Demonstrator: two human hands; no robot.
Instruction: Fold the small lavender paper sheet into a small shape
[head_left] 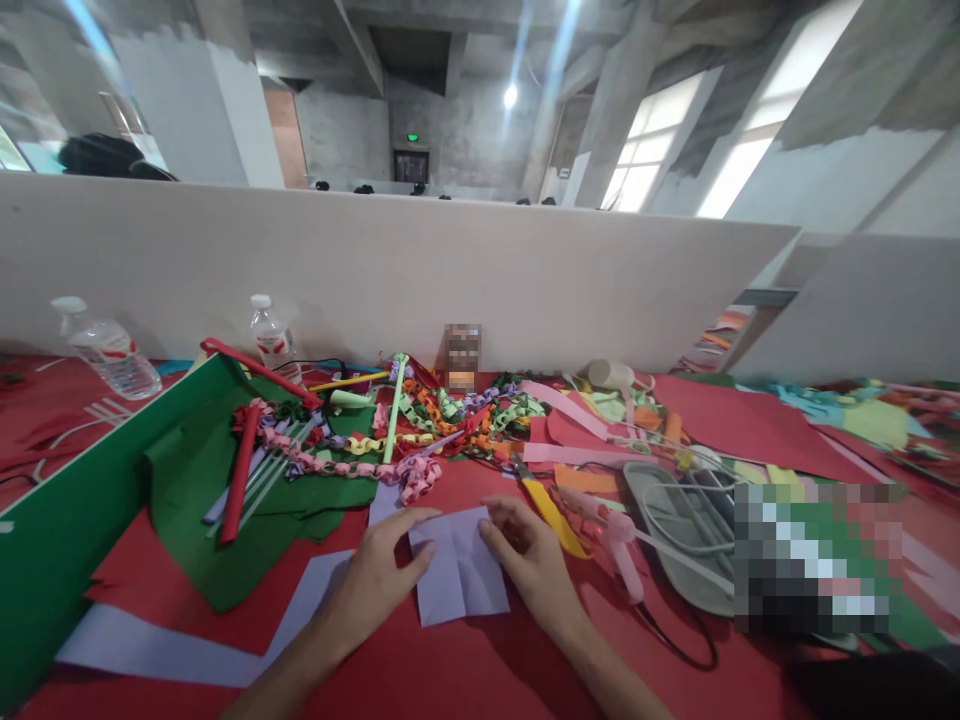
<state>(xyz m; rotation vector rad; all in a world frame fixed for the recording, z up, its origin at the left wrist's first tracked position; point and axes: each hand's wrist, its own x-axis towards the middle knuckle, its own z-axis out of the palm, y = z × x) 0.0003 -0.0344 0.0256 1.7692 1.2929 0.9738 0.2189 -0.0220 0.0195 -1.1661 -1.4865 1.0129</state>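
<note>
Both hands were on a small lilac paper sheet [461,580], which lay flat on the red table cover [450,680] just in front of the person, approx. in the middle between the forearms. Crease lines were visible across the sheet, so, as I judge it, the step in hand was folding, i.e. pressing a fold flat.

The left hand [382,570] was open and nearly flat, with the fingers spread on the left edge of the sheet. It gripped nothing and only pressed down. The right hand [525,555] was also open but with more bent fingers, the tips resting on the upper right edge. It held nothing either.

A further fold would need, in my opinion, one hand to pin the sheet while the other lifts an edge and lines it up corner to corner, because thin paper slides easily on a smooth cover.

Near the right hand lay a yellow cutter knife [551,515] and a pink tool [622,540], not touched. Behind the sheet was a coloured paper chain [352,465], and to the left a green paper sheet [225,560] etc.
</note>
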